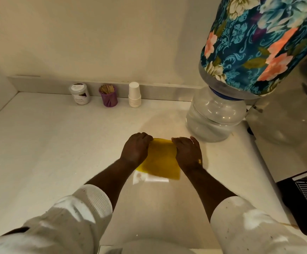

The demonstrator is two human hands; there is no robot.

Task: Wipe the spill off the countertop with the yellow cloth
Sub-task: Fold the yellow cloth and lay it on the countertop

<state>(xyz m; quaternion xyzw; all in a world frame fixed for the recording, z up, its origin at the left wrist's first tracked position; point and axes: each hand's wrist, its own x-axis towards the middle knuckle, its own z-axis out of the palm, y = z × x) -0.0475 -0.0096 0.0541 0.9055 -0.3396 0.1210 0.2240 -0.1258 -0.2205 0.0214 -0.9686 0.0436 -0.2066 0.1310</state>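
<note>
head view: purple cup [109,99] holds toothpicks; hands [136,149] press yellow cloth [160,162].

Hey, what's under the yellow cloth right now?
The yellow cloth lies flat on the white countertop, both hands gripping its far edge. A wet sheen shows just past its near edge. Any spill directly beneath is covered and cannot be seen.

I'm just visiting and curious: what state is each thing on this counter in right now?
yellow cloth: spread flat on the countertop, pinned at its far corners
left hand: pressing on the cloth
right hand: pressing on the cloth
paper cups: stacked, upside down
purple holder: upright, full of sticks
white jar: upright, lidded
</note>
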